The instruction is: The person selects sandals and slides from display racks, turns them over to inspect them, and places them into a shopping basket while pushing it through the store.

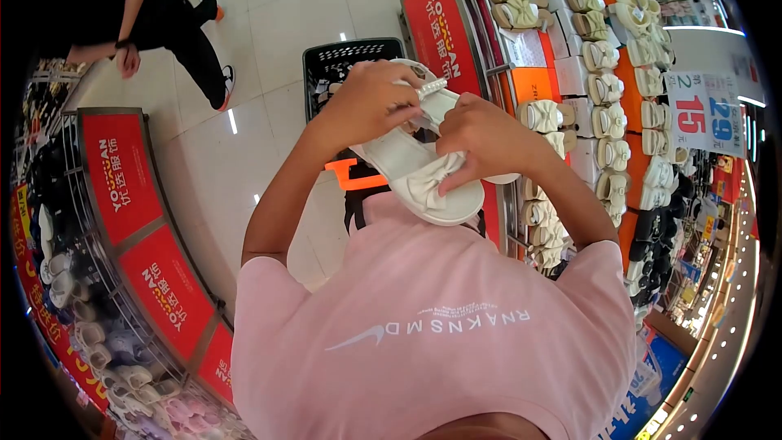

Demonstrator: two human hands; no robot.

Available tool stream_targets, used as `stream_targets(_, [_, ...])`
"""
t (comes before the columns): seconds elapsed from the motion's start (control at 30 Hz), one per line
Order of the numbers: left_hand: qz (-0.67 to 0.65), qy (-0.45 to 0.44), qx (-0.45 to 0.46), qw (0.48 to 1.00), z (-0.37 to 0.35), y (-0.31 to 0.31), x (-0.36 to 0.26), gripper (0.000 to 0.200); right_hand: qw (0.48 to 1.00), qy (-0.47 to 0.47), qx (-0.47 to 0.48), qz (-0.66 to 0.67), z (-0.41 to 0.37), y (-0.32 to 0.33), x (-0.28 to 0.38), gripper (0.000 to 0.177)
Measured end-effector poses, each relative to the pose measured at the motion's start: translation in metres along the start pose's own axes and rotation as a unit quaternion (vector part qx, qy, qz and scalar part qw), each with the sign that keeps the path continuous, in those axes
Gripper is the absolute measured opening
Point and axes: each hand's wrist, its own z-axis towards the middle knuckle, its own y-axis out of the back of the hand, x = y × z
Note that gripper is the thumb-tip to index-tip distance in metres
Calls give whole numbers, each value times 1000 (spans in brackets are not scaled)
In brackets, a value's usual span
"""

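A pair of cream slide sandals is held up before my chest. The nearer cream sandal (444, 195) has a bow across its strap, and its toe points down toward my pink shirt. My right hand (468, 134) is closed on this sandal, with the thumb on the bow. My left hand (371, 102) has bent fingers at a white strap with small beads (432, 88), beside the second sandal behind. Parts of both sandals are hidden by my fingers.
Behind the sandals is a black basket (352, 50) with an orange handle (358, 175). Racks of bow sandals (603, 90) run along the right, shoe bins with red panels (120, 175) along the left. Another person (175, 20) walks at the upper left.
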Motion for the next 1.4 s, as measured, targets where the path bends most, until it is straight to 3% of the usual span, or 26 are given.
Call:
stream_targets(0.1, [-166,106,-50,979,-3,-2,11,12,999,22,-45,-13,-1,-1,-1,44])
stream_targets(0.37, [-227,155,-45,960,-5,-15,34,13,1000,3,-12,-14,5,0,6,45])
stream_targets(0.47, [-188,129,-117,967,-8,-10,26,16,1000,-6,4,-25,10,2,7,45])
stream_targets(0.53, [-201,145,-249,936,-19,-7,36,21,999,11,-26,-26,14,-8,2,43])
stream_targets(0.6, [-279,247,-309,875,-43,-1,67,24,999,17,-32,-41,21,-18,-3,43])
stream_targets(0.67, [-304,289,-323,849,-76,-3,90,36,997,21,-31,-62,29,-27,-5,43])
stream_targets(0.73, [-198,378,-278,861,-132,-37,149,48,995,41,-22,-84,40,-38,-12,46])
stream_targets(0.77, [-166,375,-272,871,-162,-59,170,46,996,43,-34,-73,47,-40,-13,46])
stream_targets(0.83, [-70,498,-72,861,-193,-67,164,40,997,38,-49,-37,57,-43,-19,42])
stream_targets(0.87, [-111,517,-86,844,-216,-96,176,38,997,33,-67,-24,62,-39,-16,42])
stream_targets(0.93, [-306,495,-188,791,-211,-100,126,50,992,-22,-75,94,77,-58,-27,38])
stream_targets(1.0, [-628,308,-245,671,-209,-116,100,67,929,-131,-119,325,96,-84,-22,39])
stream_targets(1.07, [-707,238,-293,598,-185,-122,59,81,870,-202,-119,433,119,-119,-32,38])
stream_targets(1.13, [-806,175,-366,431,-152,-112,29,85,767,-279,-133,562,137,-147,-35,38])
stream_targets(1.17, [-743,149,-433,488,-136,-125,41,87,784,-269,-114,547,143,-171,-50,39])
stream_targets(1.27, [-794,165,-442,383,-138,-162,76,80,815,-299,-104,485,148,-210,-75,40])
stream_targets(1.33, [-762,196,-484,382,-137,-198,111,76,779,-332,-96,523,147,-228,-94,43])
stream_targets(1.4, [-747,220,-483,401,-126,-194,99,75,776,-358,-94,511,146,-270,-139,44])
